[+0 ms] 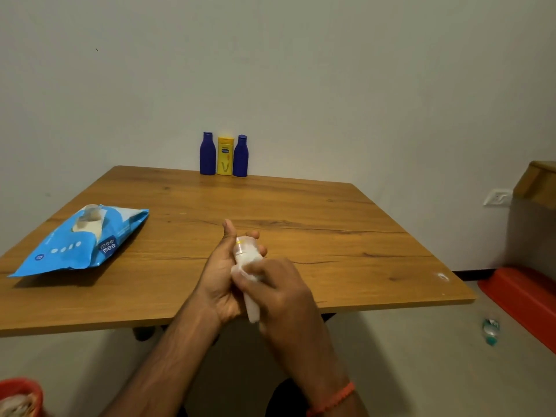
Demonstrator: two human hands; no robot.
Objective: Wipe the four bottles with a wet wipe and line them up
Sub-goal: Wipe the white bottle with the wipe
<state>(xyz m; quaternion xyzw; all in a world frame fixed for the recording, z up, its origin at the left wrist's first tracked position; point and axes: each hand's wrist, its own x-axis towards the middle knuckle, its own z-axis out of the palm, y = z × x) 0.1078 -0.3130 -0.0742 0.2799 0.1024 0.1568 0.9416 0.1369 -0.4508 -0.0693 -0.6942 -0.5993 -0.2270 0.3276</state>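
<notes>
Three bottles stand side by side against the wall at the table's far edge: a blue bottle (207, 154), a yellow bottle (225, 156) and a second blue bottle (240, 156). Over the near middle of the table, my left hand (221, 273) grips a small clear white bottle (245, 251), cap end pointing away. My right hand (278, 291) presses a white wet wipe (252, 308) around the bottle's lower body. The wipe hides most of the bottle.
A blue wet wipe pack (81, 242) lies open on the left of the wooden table (331, 236). A red bin (18, 395) shows at bottom left. On the floor to the right are an orange object (523, 299) and a crumpled plastic bottle (490, 329).
</notes>
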